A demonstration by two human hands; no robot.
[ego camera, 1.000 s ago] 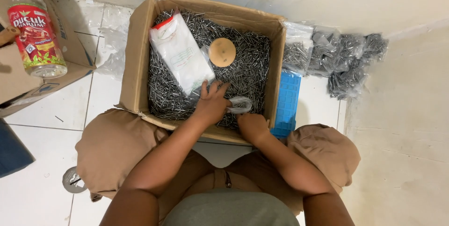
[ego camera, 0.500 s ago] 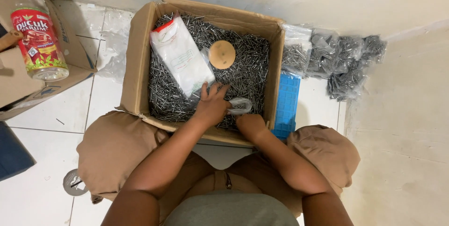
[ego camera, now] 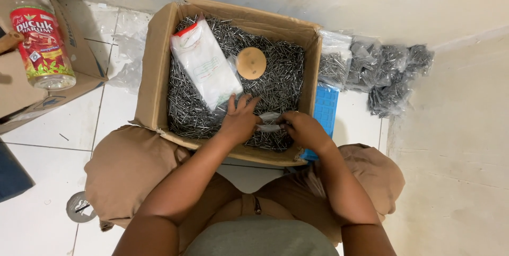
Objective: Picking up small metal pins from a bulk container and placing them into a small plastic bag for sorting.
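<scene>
A cardboard box (ego camera: pixel 154 76) full of loose grey nails (ego camera: pixel 281 76) stands on the floor between my knees. On the nails lie a white packet of small bags (ego camera: pixel 204 65) and a round wooden lid (ego camera: pixel 251 63). My left hand (ego camera: pixel 239 121) and my right hand (ego camera: pixel 303 129) are low in the box near its front wall. Together they hold a small clear plastic bag (ego camera: pixel 269 122) between them, just above the nails. What is inside the bag I cannot make out.
Several filled clear bags of nails (ego camera: pixel 379 70) lie on the floor right of the box, by the wall. A blue plastic tray (ego camera: pixel 324 110) leans beside the box. A bottle with a red label (ego camera: pixel 40 36) stands on folded cardboard at the left. A floor drain (ego camera: pixel 79 207) is near my left knee.
Both hands stay at the small bag in the box. My left hand has shifted slightly, fingers spreading toward the white packet. The view has tilted a little.
</scene>
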